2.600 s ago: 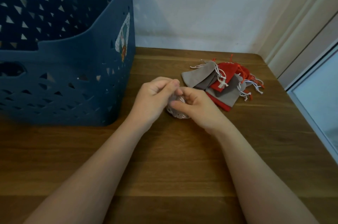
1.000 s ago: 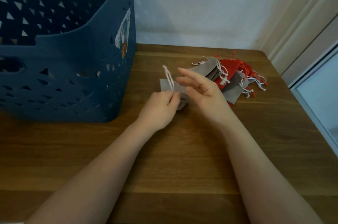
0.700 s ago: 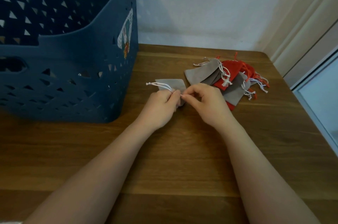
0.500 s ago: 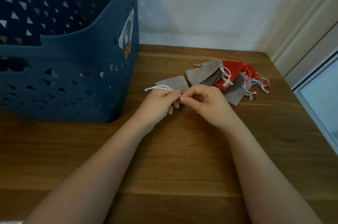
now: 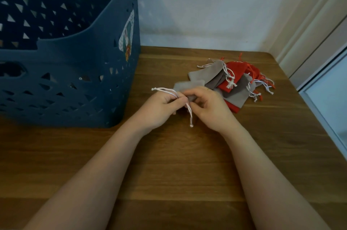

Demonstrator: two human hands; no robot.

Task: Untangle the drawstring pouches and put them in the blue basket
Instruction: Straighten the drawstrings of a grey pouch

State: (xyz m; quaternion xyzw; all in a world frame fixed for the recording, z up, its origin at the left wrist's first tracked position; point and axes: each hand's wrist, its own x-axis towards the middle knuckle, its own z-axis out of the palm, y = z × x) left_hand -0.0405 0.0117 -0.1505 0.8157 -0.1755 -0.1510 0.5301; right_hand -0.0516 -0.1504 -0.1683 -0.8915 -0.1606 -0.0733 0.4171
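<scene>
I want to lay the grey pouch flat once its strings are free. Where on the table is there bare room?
Bare wood lies between the forearms, below the left hand and right hand, and along the back edge between the blue basket and the pouch pile. The right side by the pile is crowded.

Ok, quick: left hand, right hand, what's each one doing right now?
Left hand: closed, pinching the grey pouch and its white drawstring.
Right hand: closed, fingers curled on the same pouch.
</scene>
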